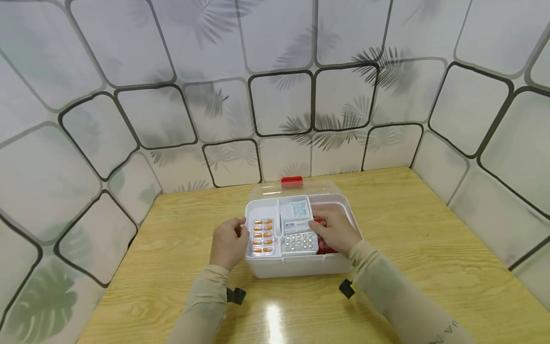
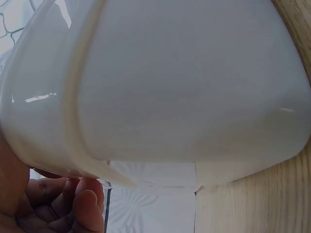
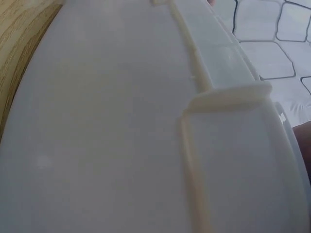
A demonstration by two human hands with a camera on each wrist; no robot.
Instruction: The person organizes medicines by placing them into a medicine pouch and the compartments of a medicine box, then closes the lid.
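Observation:
A white medicine box (image 1: 296,268) stands on the table, its clear lid (image 1: 268,190) folded back. Set in its left and middle is a white divided tray (image 1: 264,209). Orange capsules in a blister pack (image 1: 263,236) lie in the left section; the other section holds a pack of white tablets (image 1: 299,242), a small white carton (image 1: 296,226) and a printed packet (image 1: 299,209). My left hand (image 1: 229,243) pinches the tray at its left rim. From inside the box's right space, my right hand (image 1: 337,232) grips the tray's right edge, thumb on top and fingers partly hidden.
Red things (image 1: 325,247) show beneath my right hand in the box. A red latch (image 1: 291,182) sits on the lid, near the patterned back wall (image 1: 283,107). Wood-grain tabletop (image 1: 172,267) extends around the box, with patterned walls on both sides.

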